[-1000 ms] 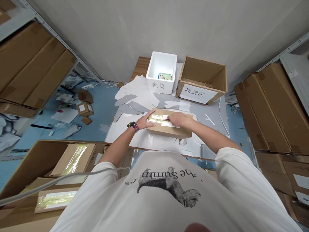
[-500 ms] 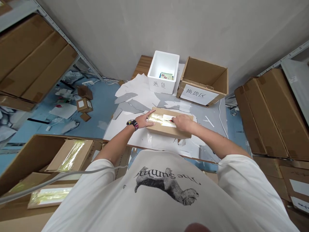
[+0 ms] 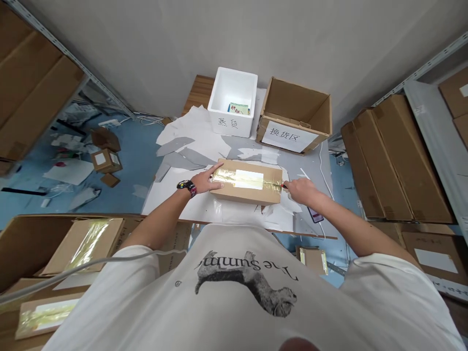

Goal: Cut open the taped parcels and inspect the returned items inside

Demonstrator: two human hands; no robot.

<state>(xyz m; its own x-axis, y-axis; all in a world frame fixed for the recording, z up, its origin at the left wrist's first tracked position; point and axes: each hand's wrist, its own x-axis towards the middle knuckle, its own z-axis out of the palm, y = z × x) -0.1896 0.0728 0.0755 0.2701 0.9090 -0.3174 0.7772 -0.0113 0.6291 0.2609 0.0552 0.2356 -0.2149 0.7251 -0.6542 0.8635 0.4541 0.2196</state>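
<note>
Head view: you have your left hand open, its fingers spread and pressing flat on the left end of a closed cardboard carton, with a dark wristwatch on that wrist. Your right hand is clenched at the carton's right end, pinching a small red-tipped tool, too small to identify, whose tip sits at the right edge of the top face. Clear, gold-tinted tape runs lengthwise along that face, over a white label. The carton lies flat on a white sheet spread over a wooden bench, with grey and white paper offcuts beyond it. A smartphone lies just past your right hand, below the forearm. Further along the bench, a white foam box marked with Chinese characters holds a small printed package, and an open cardboard box stands beside it, bearing a paper sign. Flattened cartons are stacked on the shelving to your right, and taped cartons sit in front of you at lower left.
</note>
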